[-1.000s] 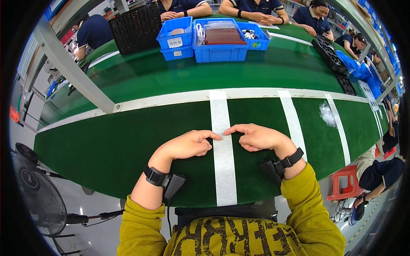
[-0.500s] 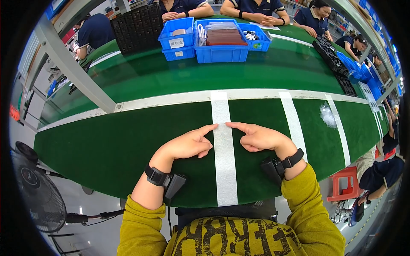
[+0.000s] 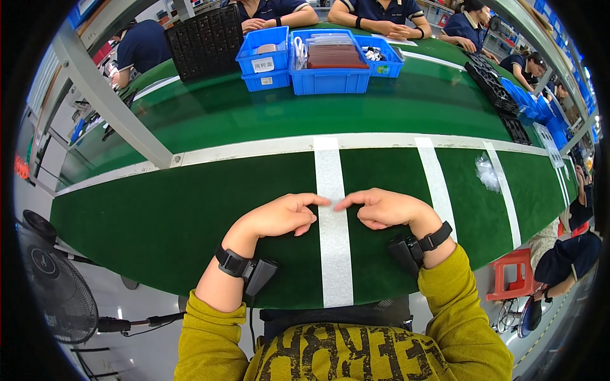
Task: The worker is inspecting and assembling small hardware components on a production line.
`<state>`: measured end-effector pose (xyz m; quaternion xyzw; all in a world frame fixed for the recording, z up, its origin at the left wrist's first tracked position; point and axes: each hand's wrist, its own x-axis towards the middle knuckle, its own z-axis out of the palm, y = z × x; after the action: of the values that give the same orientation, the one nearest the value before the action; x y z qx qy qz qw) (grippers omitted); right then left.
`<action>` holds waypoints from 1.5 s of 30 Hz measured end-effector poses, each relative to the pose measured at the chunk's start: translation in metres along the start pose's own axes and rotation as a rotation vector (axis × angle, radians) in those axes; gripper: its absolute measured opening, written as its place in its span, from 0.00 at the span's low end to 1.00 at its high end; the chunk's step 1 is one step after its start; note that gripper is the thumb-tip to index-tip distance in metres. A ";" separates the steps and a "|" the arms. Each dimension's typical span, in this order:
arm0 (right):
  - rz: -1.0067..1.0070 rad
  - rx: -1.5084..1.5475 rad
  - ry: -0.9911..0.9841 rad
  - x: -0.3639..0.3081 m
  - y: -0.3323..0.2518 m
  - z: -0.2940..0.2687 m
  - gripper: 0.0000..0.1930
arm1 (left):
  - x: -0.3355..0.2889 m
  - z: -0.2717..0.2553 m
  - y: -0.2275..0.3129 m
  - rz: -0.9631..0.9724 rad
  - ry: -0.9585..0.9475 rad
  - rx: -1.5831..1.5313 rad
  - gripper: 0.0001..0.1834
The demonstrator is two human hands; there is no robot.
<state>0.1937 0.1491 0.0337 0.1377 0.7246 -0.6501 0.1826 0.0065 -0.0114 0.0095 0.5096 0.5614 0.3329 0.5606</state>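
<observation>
Left hand [image 3: 279, 216], right hand [image 3: 395, 209]: empty, index fingers [image 3: 311, 199] extended, others curled. Beyond: white rail [image 3: 254, 150]. Either side: roomy green tabletop [image 3: 146, 222]. Beneath: matte white strip [image 3: 335, 260].

Wide, dark-green, felt-like tabletop [image 3: 159, 216], banded by straight white tape strips [image 3: 336, 260]. Long-sleeved mustard-yellow fabric shirt [image 3: 460, 317] bears large, broken black lettering [image 3: 375, 355]. Black strap wristband [image 3: 232, 261]. Open rectangular blue plastic bin [image 3: 330, 82]. Low red-orange plastic stool [image 3: 512, 259]. Round black fan [image 3: 63, 292].

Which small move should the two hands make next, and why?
Perhaps the right hand should shift slightly forward: its index fingertip looks a little lower in the picture than that of the left hand, and both point inward over the white strip.
</observation>
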 end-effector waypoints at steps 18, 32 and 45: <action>0.043 -0.088 -0.212 -0.002 -0.001 0.001 0.23 | -0.006 0.003 0.012 -0.001 -0.193 0.190 0.16; 0.082 -0.083 -0.214 -0.003 -0.002 0.004 0.24 | -0.008 0.002 0.013 -0.030 -0.291 0.156 0.17; -0.061 -0.075 -0.066 0.006 -0.005 0.021 0.08 | 0.001 0.010 0.009 0.082 -0.176 -0.058 0.10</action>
<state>0.1881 0.1272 0.0342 0.0869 0.7459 -0.6320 0.1916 0.0179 -0.0098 0.0163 0.5431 0.4789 0.3257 0.6079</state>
